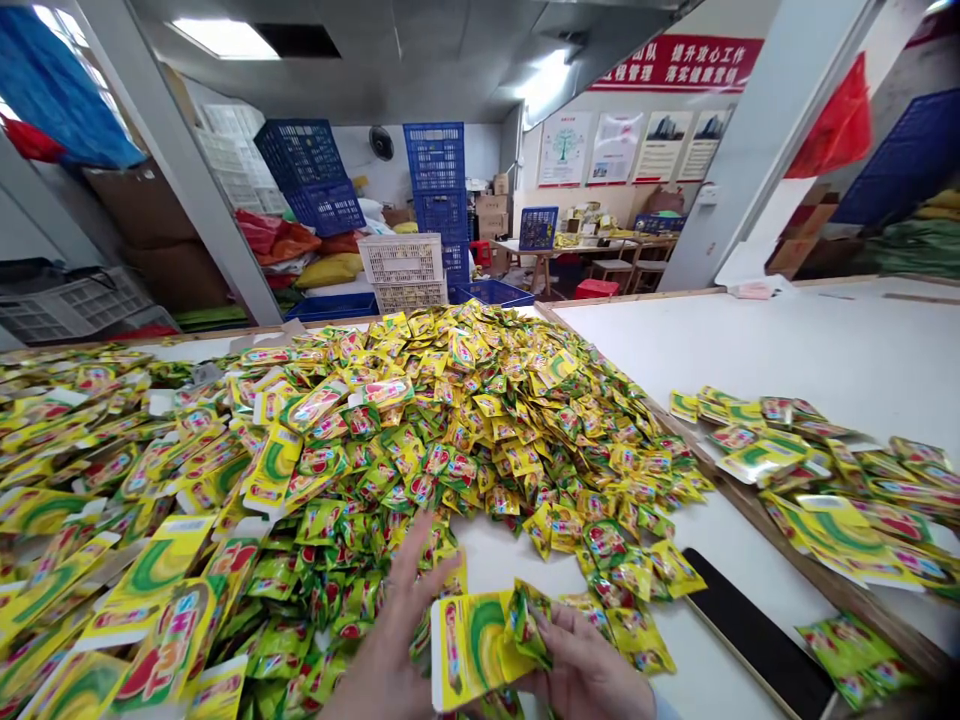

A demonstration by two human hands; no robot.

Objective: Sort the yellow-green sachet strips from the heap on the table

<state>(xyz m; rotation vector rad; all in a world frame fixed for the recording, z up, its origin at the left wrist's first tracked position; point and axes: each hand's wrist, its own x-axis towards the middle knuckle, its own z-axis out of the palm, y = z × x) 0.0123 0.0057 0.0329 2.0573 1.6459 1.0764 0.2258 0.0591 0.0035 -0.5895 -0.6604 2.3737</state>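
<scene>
My left hand reaches up from the bottom edge with fingers spread, its fingertips touching the near side of a big heap of small yellow-green sachets. My right hand grips a yellow-green cardboard sleeve together with a small sachet pressed against the card's right end. Flat printed cards lie stacked to the left of my hands.
A black phone lies on the white table to my right. More sachets and cards lie beyond a wooden divider strip. Blue and white crates, boxes and a far desk stand behind the table.
</scene>
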